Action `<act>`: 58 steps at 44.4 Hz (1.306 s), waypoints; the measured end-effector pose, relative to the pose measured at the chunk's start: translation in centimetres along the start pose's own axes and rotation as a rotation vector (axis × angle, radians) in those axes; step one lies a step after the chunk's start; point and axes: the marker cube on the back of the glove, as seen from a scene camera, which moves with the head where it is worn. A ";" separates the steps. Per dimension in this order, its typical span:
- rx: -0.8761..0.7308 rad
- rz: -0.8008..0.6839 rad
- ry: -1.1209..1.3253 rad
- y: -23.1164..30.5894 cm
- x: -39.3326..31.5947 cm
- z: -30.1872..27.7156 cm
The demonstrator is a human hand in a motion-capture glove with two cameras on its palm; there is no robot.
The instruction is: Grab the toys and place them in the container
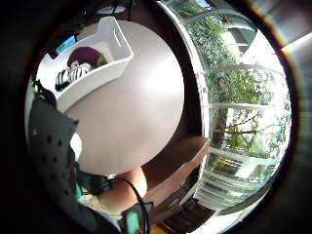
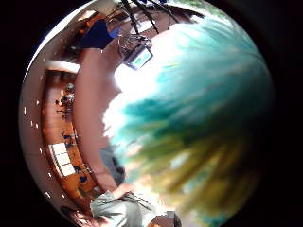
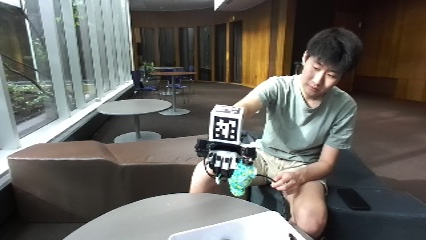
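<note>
In the outside view my gloved right hand (image 3: 223, 161) hangs above the round table (image 3: 153, 217), its fingers curled round a teal and yellow-green plush toy (image 3: 241, 179) that dangles below it. That fuzzy toy (image 2: 199, 132) fills most of the thumb side palm view, close to the palm. The white container (image 1: 109, 61) stands on the table (image 1: 131, 117) with a purple and green toy (image 1: 87, 56) and a black-and-white striped toy (image 1: 72, 74) inside. Only a corner of the container (image 3: 233, 229) shows in the outside view, below and in front of the hand.
A brown padded bench (image 3: 80, 175) runs behind the table, and the person sits on it. A dark phone (image 3: 353, 198) lies on the seat beside the person. Tall windows (image 3: 60, 65) line one side, with other round tables (image 3: 135, 107) further off.
</note>
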 end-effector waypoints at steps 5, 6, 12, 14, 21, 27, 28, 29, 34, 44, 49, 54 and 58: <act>0.134 -0.043 -0.003 -3.1 -1.9 -0.9; 0.155 -0.049 -0.005 -3.7 -2.3 -1.1; 0.052 -0.014 -0.010 -5.8 -5.1 -1.6; 0.057 -0.013 -0.012 -6.9 -6.1 -1.6; 0.053 -0.021 -0.007 -9.6 -7.9 -0.8; 0.041 -0.025 -0.011 -11.3 -8.7 0.5; 0.041 -0.025 -0.011 -11.5 -8.8 0.7; 0.037 -0.023 -0.010 -11.6 -8.8 1.0; -0.076 0.026 0.000 -11.6 -8.9 2.4; -0.283 0.071 0.044 -9.4 -8.5 3.5; -0.243 0.031 -0.012 -7.3 -8.3 2.2; -0.206 -0.012 -0.072 -5.0 -8.2 0.3; -0.151 -0.032 -0.116 -3.7 -8.0 -0.9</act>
